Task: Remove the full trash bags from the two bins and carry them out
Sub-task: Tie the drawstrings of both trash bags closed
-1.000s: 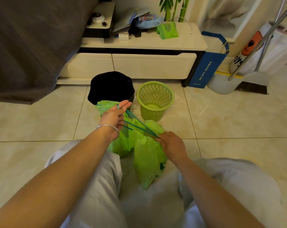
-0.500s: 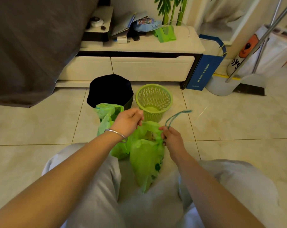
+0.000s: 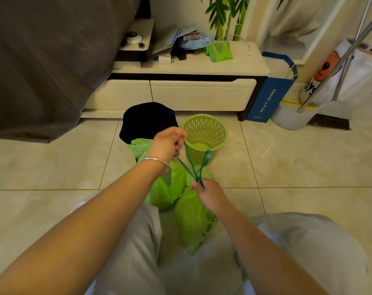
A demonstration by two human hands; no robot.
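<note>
Left hand [image 3: 167,143], frame centre, fist curled around teal drawstring [image 3: 190,165]; silver bangle [image 3: 155,161] on wrist. Right hand [image 3: 210,195] just below, fingertips pinching drawstring where strands meet at bag mouth. String stretched taut between hands, one loop standing up in front of green basket bin [image 3: 205,135]. Green trash bag [image 3: 191,220] on tile floor [image 3: 298,167] between knees; second green bag [image 3: 166,191] touching it at left. Black bin [image 3: 147,122] behind, beside green basket bin, which looks emptied.
</note>
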